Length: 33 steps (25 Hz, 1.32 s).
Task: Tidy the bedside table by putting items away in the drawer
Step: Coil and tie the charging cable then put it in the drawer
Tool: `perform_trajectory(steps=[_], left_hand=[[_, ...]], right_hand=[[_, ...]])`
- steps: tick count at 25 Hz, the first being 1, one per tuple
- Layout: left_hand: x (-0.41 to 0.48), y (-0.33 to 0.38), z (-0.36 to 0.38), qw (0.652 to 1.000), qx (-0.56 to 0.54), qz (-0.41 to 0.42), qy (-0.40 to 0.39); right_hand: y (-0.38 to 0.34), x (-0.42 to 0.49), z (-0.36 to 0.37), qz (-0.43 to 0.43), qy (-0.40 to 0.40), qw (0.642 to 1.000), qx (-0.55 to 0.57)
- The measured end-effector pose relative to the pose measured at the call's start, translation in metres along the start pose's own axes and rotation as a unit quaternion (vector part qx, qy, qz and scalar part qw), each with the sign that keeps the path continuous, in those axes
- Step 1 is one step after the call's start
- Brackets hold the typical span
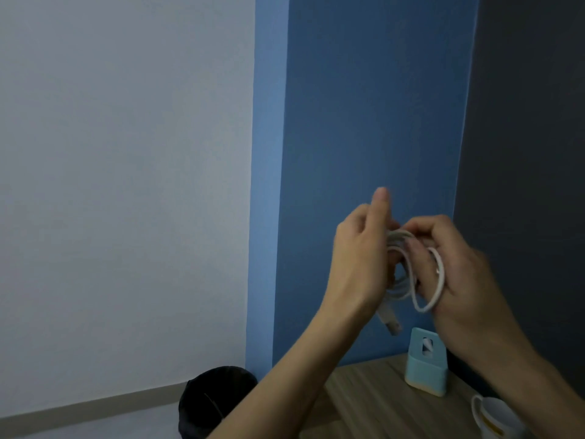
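Both hands are raised in front of the blue wall, above the wooden bedside table point(364, 403). Between them is a coiled white cable point(411, 280). My left hand point(361, 258) grips the coil's left side with the index finger pointing up. My right hand point(459, 267) pinches the top of the loops, and one loop runs round its fingers. A white USB plug point(391, 321) dangles below my left hand. The drawer is out of view.
A light blue holder point(425, 372) stands at the back of the table by the wall. A white cup point(493, 416) sits at the lower right edge. A black waste bin point(215, 400) stands on the floor left of the table.
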<state>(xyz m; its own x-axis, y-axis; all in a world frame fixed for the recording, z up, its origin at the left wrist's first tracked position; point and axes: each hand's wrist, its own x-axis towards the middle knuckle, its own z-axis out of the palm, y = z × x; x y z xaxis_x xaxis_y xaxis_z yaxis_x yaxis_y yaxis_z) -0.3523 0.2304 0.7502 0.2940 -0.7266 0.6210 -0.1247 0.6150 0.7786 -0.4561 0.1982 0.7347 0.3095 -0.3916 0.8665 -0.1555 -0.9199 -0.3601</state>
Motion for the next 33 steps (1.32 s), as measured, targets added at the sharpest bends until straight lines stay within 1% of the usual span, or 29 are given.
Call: perform_trajectory(steps=[1, 2, 3, 5, 6, 8, 10, 11, 12, 13, 14, 15, 18, 21, 23, 25, 27, 28, 31, 33], left_hand=[[-0.006, 0.0, -0.001, 0.998, 0.001, 0.027, -0.055], [-0.012, 0.0, -0.001, 0.993, 0.012, 0.039, -0.11], [-0.016, -0.002, -0.002, 0.987, 0.037, 0.044, -0.147], [-0.016, -0.007, -0.003, 0.978, 0.093, 0.06, -0.176], [-0.014, -0.01, -0.005, 0.976, 0.111, 0.087, -0.168], [-0.009, -0.015, -0.009, 0.973, 0.129, 0.151, -0.12], [-0.005, -0.021, -0.012, 0.975, 0.123, 0.166, -0.076], [-0.003, -0.023, -0.013, 0.976, 0.122, 0.166, -0.072], [-0.002, -0.023, -0.013, 0.975, 0.129, 0.169, -0.073], [-0.002, -0.021, -0.012, 0.972, 0.141, 0.173, -0.079], [-0.001, -0.019, -0.011, 0.969, 0.149, 0.175, -0.087], [0.0, -0.018, -0.011, 0.968, 0.147, 0.177, -0.096], [0.0, -0.015, -0.014, 0.976, 0.086, 0.156, -0.121], [-0.005, -0.017, -0.026, 0.983, 0.031, 0.086, -0.16], [-0.009, -0.02, -0.037, 0.984, -0.02, 0.045, -0.174], [-0.012, -0.021, -0.048, 0.974, -0.069, 0.057, -0.208], [-0.012, -0.022, -0.05, 0.967, -0.047, 0.086, -0.233], [-0.011, -0.022, -0.049, 0.97, -0.018, 0.098, -0.222], [-0.008, -0.025, -0.042, 0.972, 0.093, 0.171, -0.134], [-0.005, -0.028, -0.041, 0.964, 0.148, 0.196, -0.105]], right_hand=[[0.0, 0.002, 0.0, 0.008, 0.016, 0.999, -0.035], [0.0, 0.004, -0.001, 0.022, 0.029, 0.998, -0.06], [0.0, 0.005, -0.001, 0.04, 0.032, 0.996, -0.074], [0.002, 0.007, -0.003, 0.064, 0.02, 0.995, -0.077], [0.003, 0.008, -0.004, 0.057, 0.01, 0.995, -0.078], [0.005, 0.011, -0.01, 0.038, -0.017, 0.998, -0.04], [0.003, 0.012, -0.019, 0.054, -0.078, 0.994, 0.049], [0.002, 0.012, -0.023, 0.054, -0.111, 0.991, 0.053], [0.003, 0.013, -0.027, 0.037, -0.137, 0.99, 0.021], [0.004, 0.015, -0.029, 0.003, -0.149, 0.987, -0.053], [0.005, 0.017, -0.03, -0.017, -0.149, 0.981, -0.122], [0.004, 0.018, -0.03, -0.029, -0.142, 0.975, -0.167], [0.005, 0.019, -0.028, -0.029, -0.11, 0.98, -0.163], [0.007, 0.018, -0.028, -0.024, -0.061, 0.981, -0.181], [0.008, 0.017, -0.028, -0.004, -0.041, 0.98, -0.194], [0.012, 0.017, -0.025, 0.023, -0.042, 0.977, -0.21], [0.013, 0.015, -0.021, 0.047, -0.048, 0.974, -0.216], [0.013, 0.014, -0.02, 0.057, -0.052, 0.974, -0.213], [0.01, 0.01, -0.016, 0.072, -0.057, 0.979, -0.181], [0.011, 0.01, -0.015, 0.078, -0.055, 0.983, -0.155]])
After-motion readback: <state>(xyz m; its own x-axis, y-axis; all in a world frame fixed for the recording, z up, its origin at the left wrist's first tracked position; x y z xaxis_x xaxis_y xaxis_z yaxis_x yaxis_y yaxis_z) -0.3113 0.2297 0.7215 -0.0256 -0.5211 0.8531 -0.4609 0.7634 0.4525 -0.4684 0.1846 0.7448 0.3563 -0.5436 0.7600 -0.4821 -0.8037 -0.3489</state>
